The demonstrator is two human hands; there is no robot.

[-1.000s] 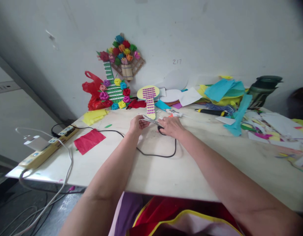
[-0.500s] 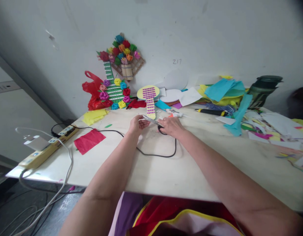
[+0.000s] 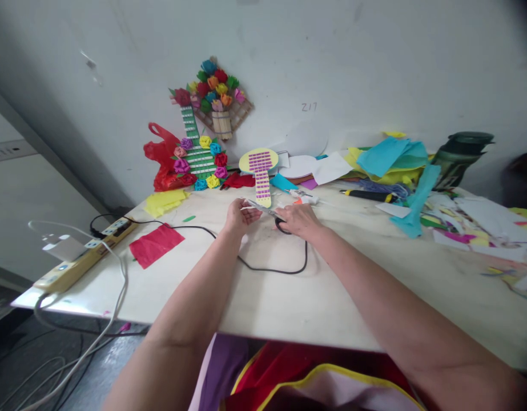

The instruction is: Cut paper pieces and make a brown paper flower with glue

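Note:
My right hand (image 3: 301,221) is closed around the black handles of a pair of scissors (image 3: 267,210), whose silver blades point left toward my other hand. With fingers curled, my left hand (image 3: 241,217) pinches a thin white strip beside the blade tips; much of that strip is hidden by the fingers and blades. Just beyond the scissors, a yellow paper piece (image 3: 258,162) with a round top and a narrow stem carries rows of purple strips. A black cable (image 3: 274,270) loops over the table in front of my hands.
At left lie a red sheet (image 3: 156,245), yellow paper (image 3: 165,201) and a power strip (image 3: 83,260). Paper flowers on a green guitar-shaped craft (image 3: 198,162) stand by the wall. At right are a black-and-yellow tool (image 3: 366,196), paper scraps (image 3: 477,222) and a dark bottle (image 3: 462,157).
The scissor blades appear slightly closer together beside my left fingers. Both hands stay in nearly the same place, and the view has shifted very slightly.

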